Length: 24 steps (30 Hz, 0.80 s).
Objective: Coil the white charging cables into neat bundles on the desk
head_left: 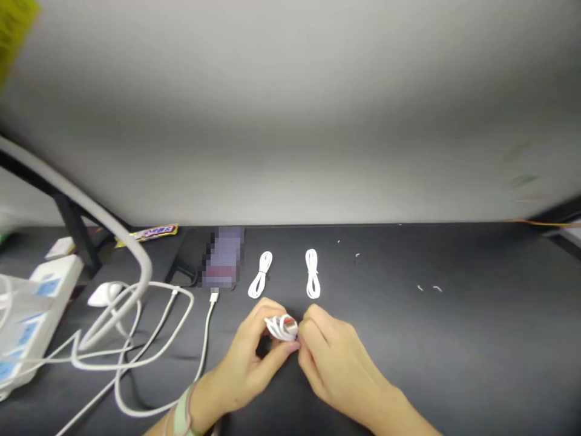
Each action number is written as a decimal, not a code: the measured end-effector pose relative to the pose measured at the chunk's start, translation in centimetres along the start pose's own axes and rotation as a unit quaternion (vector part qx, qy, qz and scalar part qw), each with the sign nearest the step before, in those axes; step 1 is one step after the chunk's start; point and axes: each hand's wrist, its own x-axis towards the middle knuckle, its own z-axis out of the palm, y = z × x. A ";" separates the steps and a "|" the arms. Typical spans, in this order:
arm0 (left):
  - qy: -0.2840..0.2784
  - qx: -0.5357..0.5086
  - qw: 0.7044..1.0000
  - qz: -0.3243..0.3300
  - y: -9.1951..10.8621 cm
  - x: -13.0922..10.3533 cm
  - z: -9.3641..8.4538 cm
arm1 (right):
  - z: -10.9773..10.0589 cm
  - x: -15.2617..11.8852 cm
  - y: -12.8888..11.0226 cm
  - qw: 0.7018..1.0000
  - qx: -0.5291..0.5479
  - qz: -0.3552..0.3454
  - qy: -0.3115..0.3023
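Observation:
My left hand (254,354) is closed around a coiled white cable (278,327), and a reddish-orange spot shows at the coil's right end. Close against that end, my right hand (333,354) has its fingers pinched together; whatever they hold is hidden. Beyond my hands, two tied bundles of white cable lie on the black table (476,351): the left bundle (260,275) leans slightly, and the right bundle (313,274) lies nearly straight away from me.
On the left are a phone (223,257) with a plugged-in cable, a power strip (52,303), a white charger (105,294), looping cables and a yellow-wrapped snack bar (154,233). Small white scraps (437,288) lie to the right. A pale wall (318,151) rises behind.

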 end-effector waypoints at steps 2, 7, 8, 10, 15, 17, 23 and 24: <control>0.003 0.019 1.000 0.013 -0.1 0.0 0.0 | -0.1 0.1 0.0 1.000 -0.024 -0.013 0.015; -0.008 0.026 1.000 0.014 0.1 0.1 0.0 | -0.2 0.1 0.2 1.000 -0.007 0.005 -0.012; -0.011 0.024 1.000 0.010 0.2 0.1 0.0 | -0.1 0.1 0.3 0.999 0.010 0.017 -0.028; -0.011 0.026 1.000 0.009 0.2 0.0 0.0 | -0.1 0.0 0.4 0.996 0.047 0.045 -0.053; 0.014 0.053 0.996 0.072 -0.1 0.0 -0.1 | 0.2 0.0 0.5 0.989 0.117 0.069 -0.054; 0.029 0.055 0.993 0.099 -0.1 0.1 -0.1 | 0.3 -0.1 0.5 0.988 0.132 0.066 -0.046; 0.067 0.040 0.975 0.209 -0.2 0.4 -0.1 | 0.3 0.0 0.5 0.984 0.166 0.058 -0.037; 0.068 0.043 0.972 0.221 -0.2 0.5 -0.1 | 0.3 0.0 0.5 0.984 0.168 0.055 -0.033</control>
